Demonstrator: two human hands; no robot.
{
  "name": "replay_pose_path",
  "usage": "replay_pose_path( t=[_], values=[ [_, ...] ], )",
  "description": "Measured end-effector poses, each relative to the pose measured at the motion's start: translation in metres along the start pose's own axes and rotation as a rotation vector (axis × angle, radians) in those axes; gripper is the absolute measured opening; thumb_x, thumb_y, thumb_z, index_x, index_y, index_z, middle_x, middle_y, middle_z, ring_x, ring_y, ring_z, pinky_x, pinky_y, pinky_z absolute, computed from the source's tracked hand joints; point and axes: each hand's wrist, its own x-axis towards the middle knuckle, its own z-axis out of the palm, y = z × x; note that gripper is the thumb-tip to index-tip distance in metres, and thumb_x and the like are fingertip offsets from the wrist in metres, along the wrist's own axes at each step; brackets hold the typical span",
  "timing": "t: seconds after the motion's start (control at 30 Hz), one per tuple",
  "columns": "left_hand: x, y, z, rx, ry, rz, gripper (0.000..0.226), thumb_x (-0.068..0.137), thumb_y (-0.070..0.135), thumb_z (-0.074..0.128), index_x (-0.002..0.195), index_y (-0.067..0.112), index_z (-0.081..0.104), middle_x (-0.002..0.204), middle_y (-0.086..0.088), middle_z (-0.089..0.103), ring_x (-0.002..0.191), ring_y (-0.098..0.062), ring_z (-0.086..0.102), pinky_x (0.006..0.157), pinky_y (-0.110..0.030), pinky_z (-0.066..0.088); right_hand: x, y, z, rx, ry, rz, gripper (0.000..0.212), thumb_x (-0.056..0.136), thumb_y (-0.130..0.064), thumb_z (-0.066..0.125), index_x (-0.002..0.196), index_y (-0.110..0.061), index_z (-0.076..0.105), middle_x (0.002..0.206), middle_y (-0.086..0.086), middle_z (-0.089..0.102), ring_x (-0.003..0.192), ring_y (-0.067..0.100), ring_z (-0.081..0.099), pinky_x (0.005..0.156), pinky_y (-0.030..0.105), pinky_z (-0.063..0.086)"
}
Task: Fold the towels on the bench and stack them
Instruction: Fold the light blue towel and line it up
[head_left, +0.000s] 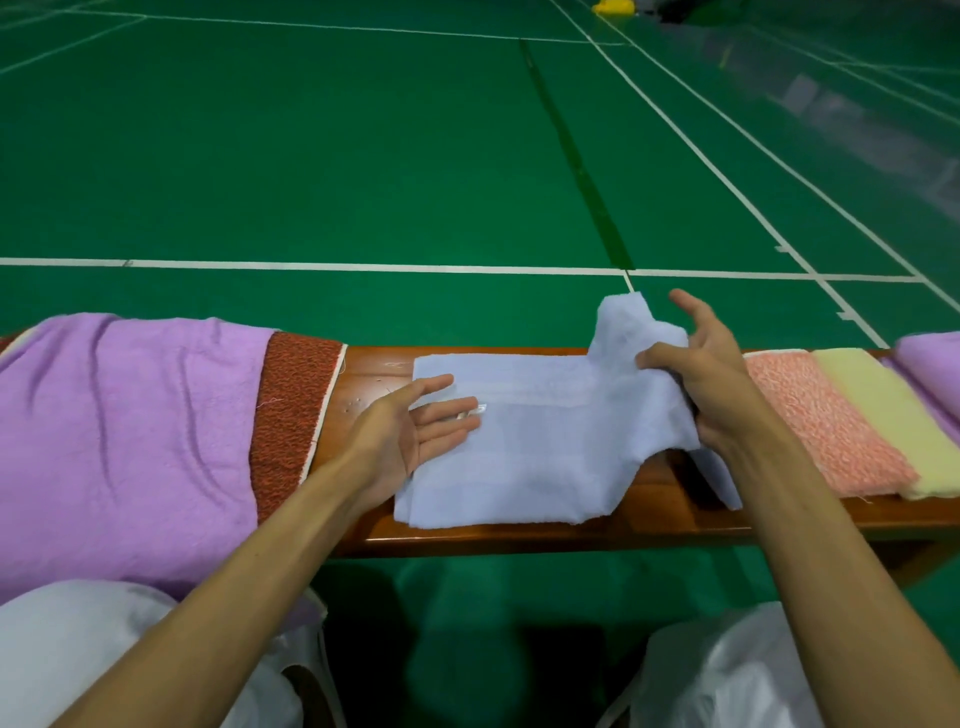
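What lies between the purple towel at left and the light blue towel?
Head view: beside the purple towel lies a rust-red towel, then a bare strip of bench, which the left hand crosses onto the light blue towel.

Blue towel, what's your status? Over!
Left hand open, resting on blue towel. Right hand pinches its raised right end. Fold unfinished. Nothing in the way.

A light blue towel (524, 447) is lying partly folded across the middle of the wooden surface (670, 499), its right end rising crumpled off the wood. A large purple towel (130, 431) is overlapping a red towel (291, 415) at left; a pink towel (821, 431), a pale yellow towel (883, 410) and a second purple towel (935, 358) are lying close together at right.
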Motion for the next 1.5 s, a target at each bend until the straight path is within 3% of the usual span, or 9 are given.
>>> replay_pose_path(
  t=[0.27, 0.47, 0.57, 0.67, 0.8, 0.97, 1.13, 1.33, 1.5],
  values=[
    [0.002, 0.007, -0.005, -0.071, -0.077, -0.097, 0.058, 0.104, 0.057, 0.044, 0.131, 0.01, 0.065, 0.12, -0.018, 0.073, 0.105, -0.032, 0.072, 0.09, -0.042, 0.058, -0.022, 0.002, 0.111, -0.11, -0.445, -0.036, 0.094, 0.094, -0.019, 0.075, 0.161, -0.036, 0.012, 0.148, -0.001, 0.053, 0.085, 0.031, 0.076, 0.063, 0.03, 0.058],
    [0.007, 0.0, -0.003, 0.2, 0.138, -0.006, 0.039, 0.091, 0.003, 0.073, 0.128, 0.012, 0.066, 0.116, -0.01, 0.076, 0.1, -0.028, 0.075, 0.077, -0.037, 0.061, -0.011, 0.03, 0.082, -0.372, 0.098, -0.01, 0.048, 0.085, -0.032, 0.067, 0.129, -0.024, 0.049, 0.102, 0.0, 0.074, 0.077, 0.025, 0.074, 0.076, 0.048, 0.062],
    [0.007, -0.001, 0.0, 0.148, 0.178, -0.013, 0.041, 0.09, -0.005, 0.069, 0.125, 0.017, 0.067, 0.114, -0.01, 0.076, 0.101, -0.029, 0.073, 0.074, -0.037, 0.061, -0.011, 0.04, 0.072, -0.596, 0.064, 0.188, 0.059, 0.078, -0.048, 0.069, 0.128, -0.02, 0.053, 0.105, 0.006, 0.069, 0.092, 0.028, 0.068, 0.085, 0.053, 0.06],
    [0.006, -0.001, 0.002, 0.065, 0.165, -0.003, 0.048, 0.089, -0.01, 0.063, 0.126, 0.02, 0.069, 0.11, -0.007, 0.078, 0.097, -0.027, 0.074, 0.068, -0.037, 0.062, -0.013, 0.046, 0.079, -0.53, -0.031, 0.232, 0.027, 0.088, -0.032, 0.079, 0.107, -0.017, 0.065, 0.103, 0.008, 0.068, 0.092, 0.026, 0.066, 0.079, 0.047, 0.061],
    [0.001, -0.001, 0.001, 0.131, 0.19, 0.12, 0.062, 0.088, -0.018, 0.055, 0.132, 0.025, 0.066, 0.114, -0.003, 0.077, 0.098, -0.024, 0.075, 0.079, -0.041, 0.063, -0.009, 0.049, 0.083, -0.412, -0.016, 0.212, 0.028, 0.085, -0.023, 0.084, 0.105, -0.014, 0.067, 0.105, 0.005, 0.069, 0.092, 0.021, 0.065, 0.06, 0.032, 0.05],
    [-0.006, -0.001, -0.008, 0.396, 0.266, 0.208, 0.054, 0.089, -0.011, 0.055, 0.123, 0.028, 0.069, 0.118, -0.003, 0.074, 0.099, -0.022, 0.072, 0.086, -0.044, 0.062, -0.01, 0.052, 0.082, -0.449, 0.004, 0.147, 0.029, 0.08, -0.026, 0.087, 0.099, -0.017, 0.066, 0.098, 0.003, 0.07, 0.092, 0.023, 0.068, 0.071, 0.038, 0.058],
    [-0.02, -0.003, -0.019, 1.085, 0.64, 0.641, 0.031, 0.086, 0.03, 0.07, 0.117, 0.031, 0.069, 0.106, 0.011, 0.075, 0.095, -0.016, 0.068, 0.077, -0.035, 0.056, -0.017, 0.053, 0.076, -0.8, 0.111, -0.114, 0.051, 0.083, -0.06, 0.075, 0.112, -0.023, 0.055, 0.103, -0.002, 0.062, 0.093, 0.02, 0.061, 0.072, 0.036, 0.05],
    [-0.012, -0.017, -0.011, 1.538, 0.11, 0.947, 0.067, 0.103, 0.047, 0.045, 0.163, 0.021, 0.029, 0.17, 0.0, 0.025, 0.159, -0.021, 0.01, 0.128, -0.044, 0.013, -0.021, 0.069, 0.081, -1.001, -0.192, -0.607, 0.072, 0.096, -0.066, 0.034, 0.156, -0.025, 0.036, 0.165, 0.004, 0.033, 0.153, 0.025, 0.025, 0.122, 0.045, 0.029],
    [-0.003, -0.037, -0.022, 1.819, -0.087, 0.646, 0.084, 0.095, 0.077, 0.017, 0.165, 0.034, -0.003, 0.172, 0.008, -0.013, 0.156, -0.013, -0.023, 0.128, -0.052, 0.001, -0.029, 0.084, 0.09, -1.217, -0.499, -0.544, 0.09, 0.09, -0.077, -0.004, 0.164, -0.027, 0.0, 0.171, -0.008, -0.009, 0.155, 0.012, -0.021, 0.128, 0.048, -0.002]
  ],
)
